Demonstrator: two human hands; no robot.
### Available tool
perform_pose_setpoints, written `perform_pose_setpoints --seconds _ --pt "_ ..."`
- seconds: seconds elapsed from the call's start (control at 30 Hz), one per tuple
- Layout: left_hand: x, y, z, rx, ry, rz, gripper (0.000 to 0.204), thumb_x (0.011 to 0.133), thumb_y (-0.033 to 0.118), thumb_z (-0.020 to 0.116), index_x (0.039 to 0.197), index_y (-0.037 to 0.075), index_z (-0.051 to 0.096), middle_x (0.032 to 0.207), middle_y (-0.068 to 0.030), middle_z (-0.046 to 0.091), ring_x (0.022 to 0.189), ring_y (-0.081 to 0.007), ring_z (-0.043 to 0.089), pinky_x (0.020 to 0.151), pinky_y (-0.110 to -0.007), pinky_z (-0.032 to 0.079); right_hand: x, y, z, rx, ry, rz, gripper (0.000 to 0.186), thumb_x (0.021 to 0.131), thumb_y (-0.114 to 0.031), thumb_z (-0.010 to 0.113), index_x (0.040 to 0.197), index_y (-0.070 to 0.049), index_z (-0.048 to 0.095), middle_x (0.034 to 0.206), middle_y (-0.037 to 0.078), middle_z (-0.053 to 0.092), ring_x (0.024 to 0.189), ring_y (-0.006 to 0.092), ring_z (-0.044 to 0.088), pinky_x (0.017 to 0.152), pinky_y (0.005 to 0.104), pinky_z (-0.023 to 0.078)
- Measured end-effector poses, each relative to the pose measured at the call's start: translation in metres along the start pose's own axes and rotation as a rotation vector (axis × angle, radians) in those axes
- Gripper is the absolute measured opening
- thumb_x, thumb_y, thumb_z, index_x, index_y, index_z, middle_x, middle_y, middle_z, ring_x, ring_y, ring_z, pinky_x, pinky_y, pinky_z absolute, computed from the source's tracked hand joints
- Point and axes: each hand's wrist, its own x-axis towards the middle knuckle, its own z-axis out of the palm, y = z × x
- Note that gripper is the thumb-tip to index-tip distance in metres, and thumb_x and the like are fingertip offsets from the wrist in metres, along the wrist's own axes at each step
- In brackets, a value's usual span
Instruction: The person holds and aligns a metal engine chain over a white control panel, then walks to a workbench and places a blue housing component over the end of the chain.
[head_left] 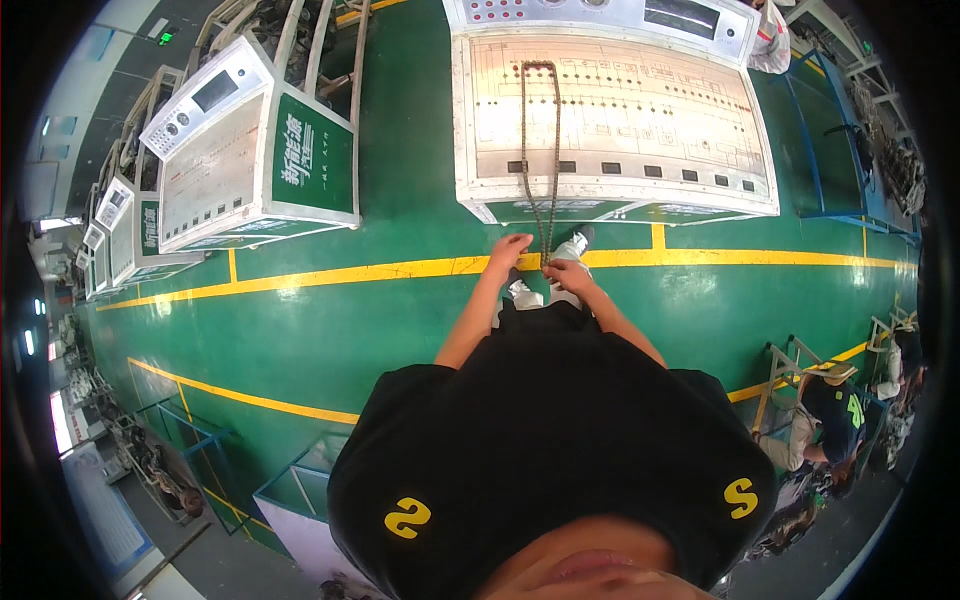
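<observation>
Green floor [310, 325]; right hand [568, 277] (pinching chain [557, 130]).

the way ahead is blocked by the white cabinet [645, 130] and the chain [557, 130] stretched down from it. room is found over the green floor [400, 310], left of the left hand [510, 249].

Upper garment: I am wearing one black T-shirt [555, 420], its neckline [608, 512] curving round. Sleeves, two, short: the left sleeve [405, 395] and the right sleeve [705, 395] are both showing plain black. Markings, two: curved yellow marks [407, 518] are sitting one at each shoulder. Hands: I am leaving left hand [508, 252] and right hand [568, 277] bare. Lower garment: I am wearing pale trousers [564, 297], mostly hidden. Footwear: I am wearing light shoes [578, 241], details too small to tell.
</observation>
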Motion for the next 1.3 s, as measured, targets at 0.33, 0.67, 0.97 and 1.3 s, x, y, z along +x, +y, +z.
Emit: perform_pose_setpoints --seconds 0.33,0.67,0.97,1.3 --pt "-0.005 -0.016 0.025 0.045 -0.178 -0.088 0.036 0.085 0.03 0.071 0.105 0.002 0.065 0.095 -0.006 0.065 0.081 -0.0155 0.061 0.07 -0.029 0.048 -0.01 -0.006 -0.002 0.06 -0.035 0.026 0.036 0.09 -0.034 0.061 0.112 -0.006 0.064 0.096 0.003 0.067 0.083 0.0145 0.062 0.068 0.0302 0.051" --pt "0.002 -0.029 0.019 0.056 -0.236 -0.123 0.03 0.086 0.028 0.07 0.102 0.003 0.066 0.094 -0.004 0.065 0.079 -0.0134 0.06 0.067 -0.028 0.047 0.003 -0.013 -0.024 0.007 -0.062 0.065 0.041 0.086 -0.037 0.065 0.114 -0.008 0.063 0.102 0.005 0.066 0.089 0.0185 0.062 0.073 0.0349 0.051" --pt "-0.012 -0.025 0.017 0.214 -0.274 -0.158 0.038 0.078 0.035 0.075 0.1 0.005 0.069 0.093 -0.0014 0.065 0.083 -0.0116 0.057 0.069 -0.028 0.047 0.021 -0.062 -0.045 0.251 0.107 0.038 0.042 0.089 -0.039 0.063 0.118 -0.008 0.061 0.107 0.004 0.063 0.097 0.0178 0.058 0.083 0.0356 0.046" --pt "-0.019 -0.023 0.015 0.335 -0.273 -0.148 0.034 0.082 0.033 0.07 0.103 0.006 0.068 0.084 0.0007 0.061 0.072 -0.0113 0.056 0.064 -0.025 0.044 0.026 -0.037 -0.03 0.235 0.175 -0.004 0.031 0.091 -0.033 0.061 0.109 -0.008 0.063 0.098 0.001 0.066 0.088 0.0141 0.059 0.075 0.033 0.047"
